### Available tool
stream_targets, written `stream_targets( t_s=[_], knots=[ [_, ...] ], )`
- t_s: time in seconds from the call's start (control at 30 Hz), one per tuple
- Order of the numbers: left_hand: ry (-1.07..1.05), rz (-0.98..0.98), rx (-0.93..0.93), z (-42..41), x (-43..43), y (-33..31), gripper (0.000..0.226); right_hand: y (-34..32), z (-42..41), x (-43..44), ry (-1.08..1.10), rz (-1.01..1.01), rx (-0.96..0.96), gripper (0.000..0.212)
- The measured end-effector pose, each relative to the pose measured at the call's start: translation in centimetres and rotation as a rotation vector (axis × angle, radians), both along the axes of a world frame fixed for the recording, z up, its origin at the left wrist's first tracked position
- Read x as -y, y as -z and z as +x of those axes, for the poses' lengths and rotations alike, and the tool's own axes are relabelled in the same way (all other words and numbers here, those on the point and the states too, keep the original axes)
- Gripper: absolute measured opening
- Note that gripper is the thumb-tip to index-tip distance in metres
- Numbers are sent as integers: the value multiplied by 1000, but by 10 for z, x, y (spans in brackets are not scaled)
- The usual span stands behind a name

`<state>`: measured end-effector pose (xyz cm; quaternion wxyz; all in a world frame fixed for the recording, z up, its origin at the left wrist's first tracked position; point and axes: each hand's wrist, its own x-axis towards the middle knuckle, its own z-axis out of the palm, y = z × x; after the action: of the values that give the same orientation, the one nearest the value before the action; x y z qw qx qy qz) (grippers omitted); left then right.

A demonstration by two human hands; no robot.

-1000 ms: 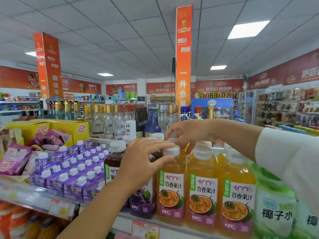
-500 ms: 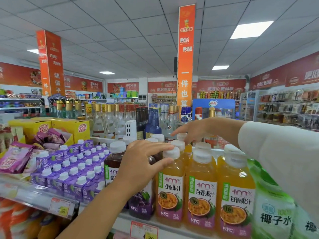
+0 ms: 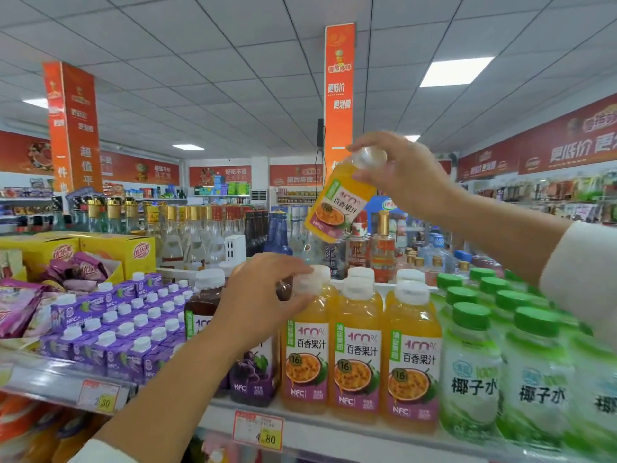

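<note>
My right hand [image 3: 402, 172] grips an orange passion-fruit juice bottle [image 3: 335, 203] by its white cap, holding it tilted in the air above the shelf. My left hand [image 3: 263, 302] is curled round the top of a dark grape juice bottle [image 3: 253, 372] on the shelf, its fingers reaching to the cap of the leftmost orange juice bottle [image 3: 305, 349]. Two more orange bottles [image 3: 359, 352] [image 3: 412, 359] stand upright in the front row, with others behind.
Purple cartons with white caps [image 3: 110, 325] fill the shelf to the left. Green-capped coconut water bottles [image 3: 474, 369] stand to the right. Glass liquor bottles [image 3: 197, 238] line the back. Price tags [image 3: 258, 429] hang on the shelf edge [image 3: 334, 432].
My right hand has lifted an orange juice bottle from the back rows up into the air. My left hand has stayed on the bottle tops.
</note>
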<state>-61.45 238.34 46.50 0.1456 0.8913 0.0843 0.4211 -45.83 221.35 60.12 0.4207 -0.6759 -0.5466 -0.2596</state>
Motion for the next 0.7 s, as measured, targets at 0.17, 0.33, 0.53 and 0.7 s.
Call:
stream_targets(
  t_s=[0.17,0.33,0.53,0.7],
  knots=[
    [145,-198,133,-17,33,-1,75,-22,-44,45,-135,168,-135,34],
    [545,-691,51,-51,54,24,73,18,-79,57,-291,32,-380,23],
    [668,-1142,-59,-78,68,113,84,99,-101,34,-326,-103,-575,19],
    [611,-1227,-2,-101,79,142,61,160,-106,20,-330,2,-757,12]
  ],
)
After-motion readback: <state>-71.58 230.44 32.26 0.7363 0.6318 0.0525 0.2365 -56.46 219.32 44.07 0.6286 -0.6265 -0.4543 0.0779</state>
